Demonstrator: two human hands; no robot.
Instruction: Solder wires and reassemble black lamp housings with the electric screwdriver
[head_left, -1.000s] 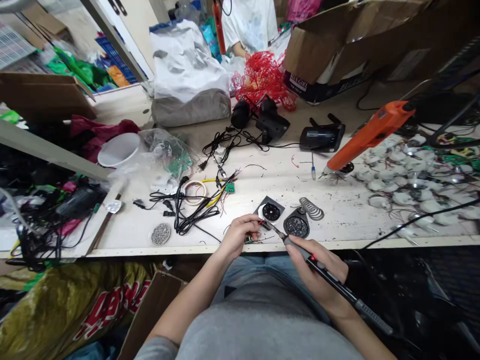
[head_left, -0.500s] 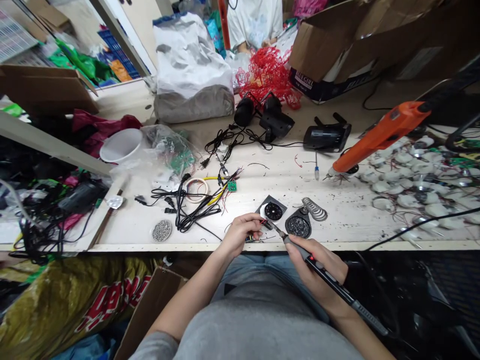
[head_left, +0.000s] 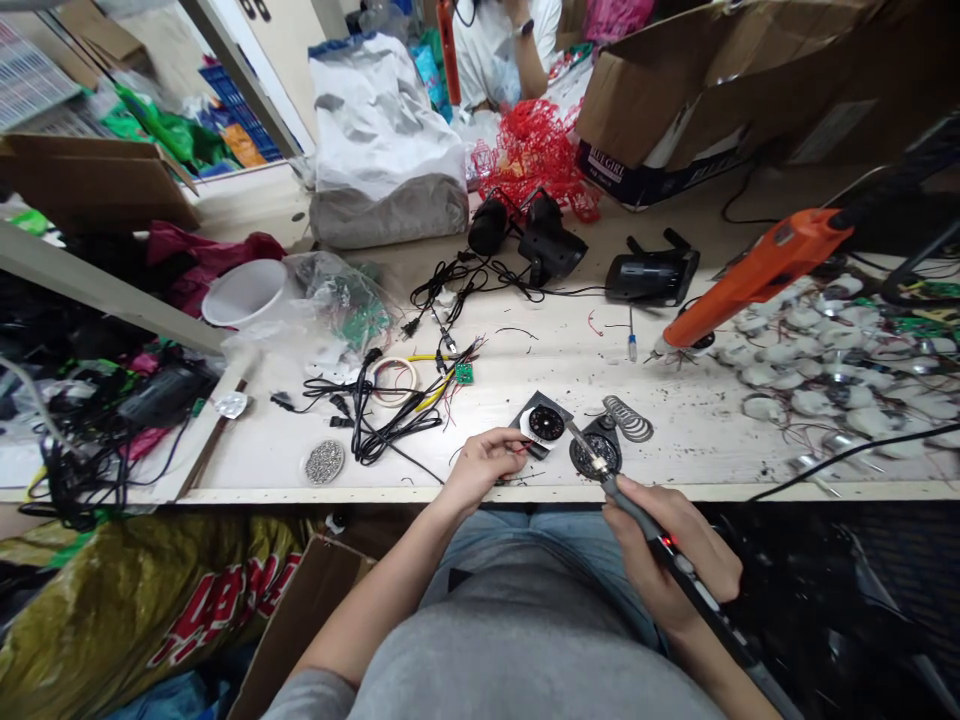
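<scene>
In my right hand (head_left: pixel 671 545) I hold a soldering iron (head_left: pixel 651 525) with a red light on its handle. Its metal shaft crosses over a round dark soldering-iron stand (head_left: pixel 583 462), and the tip points toward a black slotted disc (head_left: pixel 546 423). That disc has a white edge and lies on a dark square plate (head_left: pixel 534 402). My left hand (head_left: pixel 486 468), fingers pinched, grips thin red and black wires (head_left: pixel 520 450) beside the disc. A wire coil (head_left: pixel 628 418) extends from the stand.
A green circuit board (head_left: pixel 465 373), black cables (head_left: pixel 390 420) and a roll of tape (head_left: pixel 394 382) lie left. An orange electric screwdriver (head_left: pixel 757 275) hangs at right near piled wired white parts (head_left: pixel 817 375). Black lamp housings (head_left: pixel 551 245) stand behind. A person (head_left: pixel 502 50) sits opposite.
My right hand has moved right and down, taking the soldering iron from my left fingertips to over the stand. My left hand stays almost in place. The person opposite has raised an arm.
</scene>
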